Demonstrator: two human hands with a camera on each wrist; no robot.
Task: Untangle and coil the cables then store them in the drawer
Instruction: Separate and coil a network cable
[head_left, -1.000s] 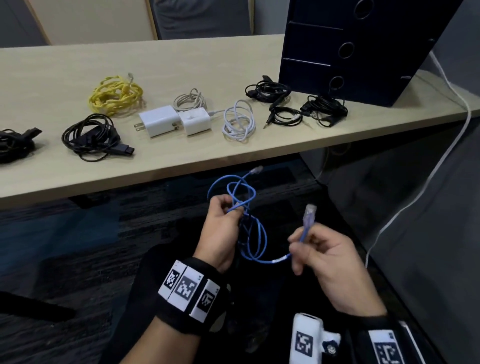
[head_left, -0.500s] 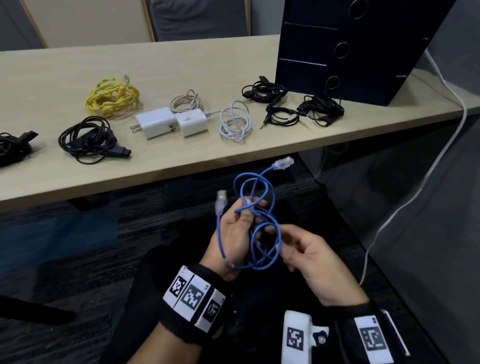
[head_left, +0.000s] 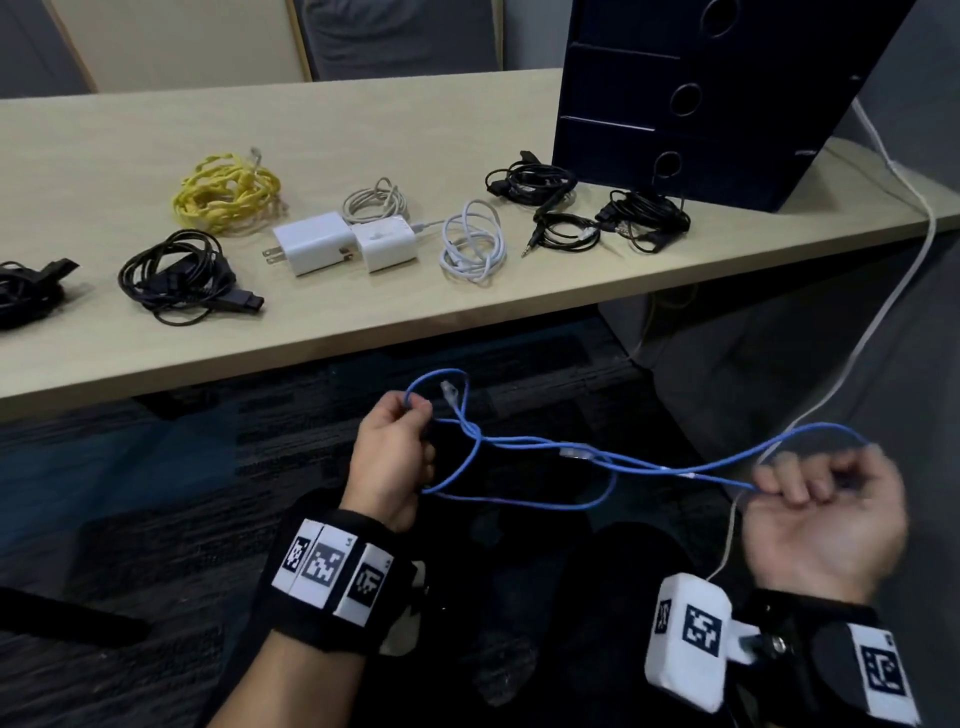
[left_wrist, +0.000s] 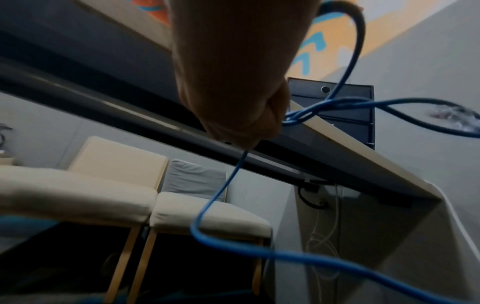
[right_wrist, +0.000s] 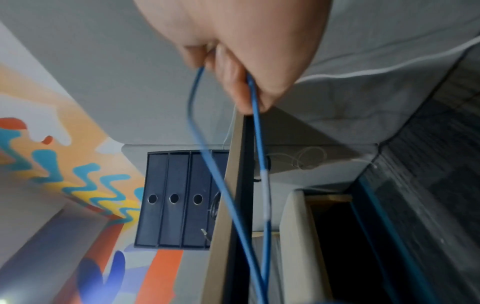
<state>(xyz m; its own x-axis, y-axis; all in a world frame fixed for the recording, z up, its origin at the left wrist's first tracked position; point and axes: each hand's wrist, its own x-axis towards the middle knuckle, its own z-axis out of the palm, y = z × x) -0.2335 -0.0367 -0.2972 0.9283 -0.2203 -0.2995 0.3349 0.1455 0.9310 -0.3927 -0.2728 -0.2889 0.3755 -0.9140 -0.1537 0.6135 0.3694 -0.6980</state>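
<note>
A thin blue network cable (head_left: 540, 443) stretches between my two hands below the table's front edge. My left hand (head_left: 395, 452) grips one part of it, with a small loop and a clear plug (head_left: 450, 389) standing above the fist and a twist just to its right. My right hand (head_left: 821, 499) pinches a bend of the same cable far out to the right. In the wrist views the cable (left_wrist: 215, 197) hangs from the left fist (left_wrist: 233, 82), and two strands (right_wrist: 257, 144) run from the right fingers (right_wrist: 233, 82). The dark drawer unit (head_left: 691, 93) stands on the table's right end.
On the wooden table (head_left: 130, 135) lie a yellow cable bundle (head_left: 226, 189), black bundles (head_left: 179, 275), two white chargers (head_left: 345, 248), a white coiled cable (head_left: 474, 244) and more black cables (head_left: 587, 208). A white cord (head_left: 883, 312) hangs down at the right.
My right hand swung out to the right, pulling the bunched blue loops into a long stretched span. The left hand kept its grip near the same spot.
</note>
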